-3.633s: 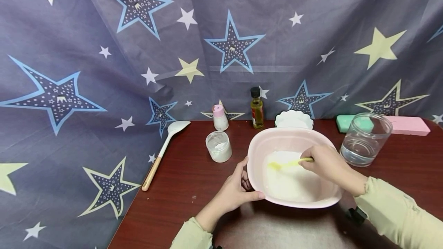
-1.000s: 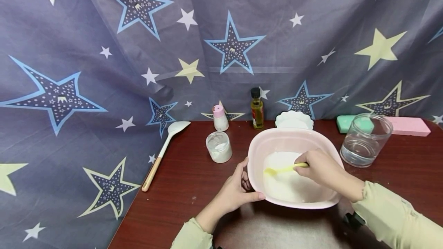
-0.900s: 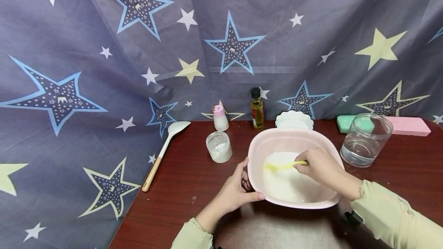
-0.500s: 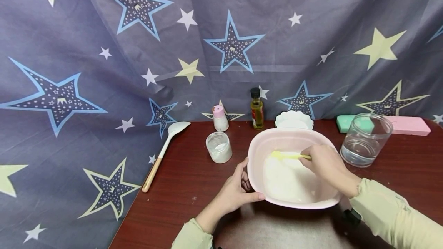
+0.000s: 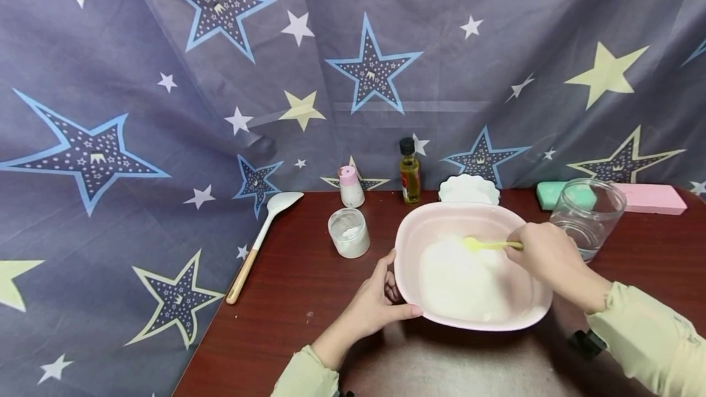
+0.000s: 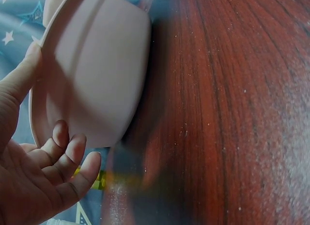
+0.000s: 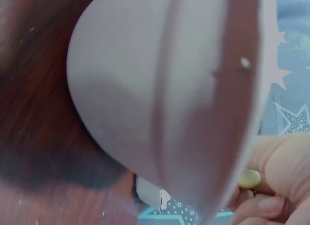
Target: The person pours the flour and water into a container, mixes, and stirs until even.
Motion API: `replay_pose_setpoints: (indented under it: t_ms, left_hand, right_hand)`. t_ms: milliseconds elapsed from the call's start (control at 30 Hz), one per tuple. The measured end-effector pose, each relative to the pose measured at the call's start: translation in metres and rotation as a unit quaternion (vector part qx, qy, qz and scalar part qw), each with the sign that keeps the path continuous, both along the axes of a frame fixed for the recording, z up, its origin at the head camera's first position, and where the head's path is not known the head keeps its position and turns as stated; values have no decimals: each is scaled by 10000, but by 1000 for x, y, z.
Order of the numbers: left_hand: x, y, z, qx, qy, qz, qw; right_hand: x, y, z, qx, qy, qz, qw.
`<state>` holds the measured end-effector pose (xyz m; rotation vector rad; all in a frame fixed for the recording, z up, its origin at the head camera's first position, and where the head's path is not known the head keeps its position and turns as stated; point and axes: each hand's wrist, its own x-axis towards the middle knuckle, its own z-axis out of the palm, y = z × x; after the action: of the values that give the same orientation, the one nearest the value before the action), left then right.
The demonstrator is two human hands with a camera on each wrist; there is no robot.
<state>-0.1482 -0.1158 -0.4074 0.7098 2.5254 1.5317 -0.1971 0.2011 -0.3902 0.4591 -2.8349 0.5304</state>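
Note:
A pale pink basin (image 5: 441,222) stands on the table with white powder (image 5: 455,280) spread over its bottom. My left hand (image 5: 369,311) holds its left side: the thumb lies on the near rim and the index finger along the left rim. In the left wrist view, the other fingers of that hand (image 6: 43,176) curl loosely beside the outer wall. Over the basin's right side, my right hand (image 5: 551,259) pinches a yellow spoon (image 5: 491,245) by its handle; the spoon's head is at the powder's far edge. The right wrist view shows only the spoon's handle end (image 7: 249,179).
Behind the right hand stands a glass of water (image 5: 592,225), beside green (image 5: 548,196) and pink blocks (image 5: 651,198). A scalloped white dish (image 5: 469,190), oil bottle (image 5: 410,176), pink-capped bottle (image 5: 351,189) and powder jar (image 5: 350,238) stand behind and left. A white ladle (image 5: 259,241) lies far left.
The right hand has carried the spoon back and to the right across the powder, and now partly covers the water glass. The left hand and basin have hardly moved.

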Motion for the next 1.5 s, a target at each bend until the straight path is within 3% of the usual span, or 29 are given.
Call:
replay_pose_setpoints:
  t_ms: [267, 533, 833, 1200, 1267, 1500]
  left_hand:
    - [1, 1, 1, -2, -83, 84, 9999]
    - [0, 2, 1, 13, -92, 66, 9999]
    - [0, 2, 1, 1, -137, 105, 9999]
    - [-1, 2, 1, -33, -115, 53, 9999]
    - [-2, 1, -3, -46, -107, 49, 9999]
    - [-16, -4, -32, -165, 31, 105, 9998]
  right_hand:
    - [5, 16, 11, 341, -120, 224, 9991]
    - [12, 31, 21, 363, -334, 662, 9966]
    - [21, 40, 20, 312, -678, 1108, 9910]
    - [26, 32, 15, 14, -915, 1548, 9837]
    - [26, 29, 14, -15, -974, 1559, 9830]
    - [26, 19, 9, -269, -1066, 1673, 9798]
